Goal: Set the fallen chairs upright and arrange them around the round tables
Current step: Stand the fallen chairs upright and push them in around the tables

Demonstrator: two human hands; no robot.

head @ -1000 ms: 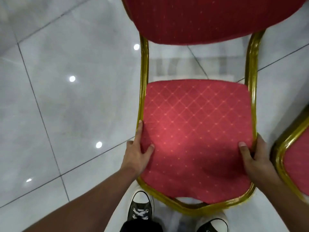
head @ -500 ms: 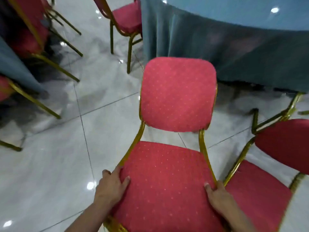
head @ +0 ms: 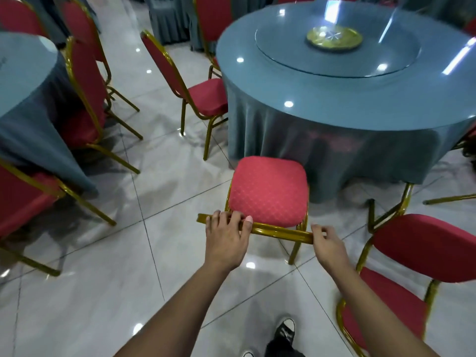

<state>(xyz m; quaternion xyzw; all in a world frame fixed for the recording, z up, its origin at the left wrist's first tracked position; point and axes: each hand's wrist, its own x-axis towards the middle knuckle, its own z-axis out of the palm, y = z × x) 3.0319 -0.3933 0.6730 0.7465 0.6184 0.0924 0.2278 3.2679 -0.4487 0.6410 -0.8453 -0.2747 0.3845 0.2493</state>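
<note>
A: Head view, going left to right: a round table (head: 28,73) with grey cloth stood at the far left, with red chairs (head: 85,91) tucked against it. Another chair (head: 203,96) sat at the left rim of the big round table (head: 334,106) in the middle.

B: And the chair being handled?

A: It (head: 269,190) stood upright, near side of that big table, seat facing the cloth and just short of it. The left hand (head: 226,238) was curled over the gold top rail (head: 273,231), fingers wrapped on it. The right hand (head: 328,244) was at the rail's right end with fingers bent; whether it truly gripped or only touched, I could not tell.

B: How would you have finished the step well?

A: I judged it wanted a straight, even push with both hands, so the seat slid under the cloth squarely and did not twist toward the chair on the right (head: 401,274), which stood close beside it. Easing off before the front legs snagged the hanging cloth would have kept the tablecloth from dragging.

B: Anything you couldn't see?

A: The backrest was foreshortened to just its rail. The front legs were hidden under the seat. Gold legs (head: 448,199) at the far right were cut off, so I could not say whether that chair was fallen. The table's far side was blurred.
</note>
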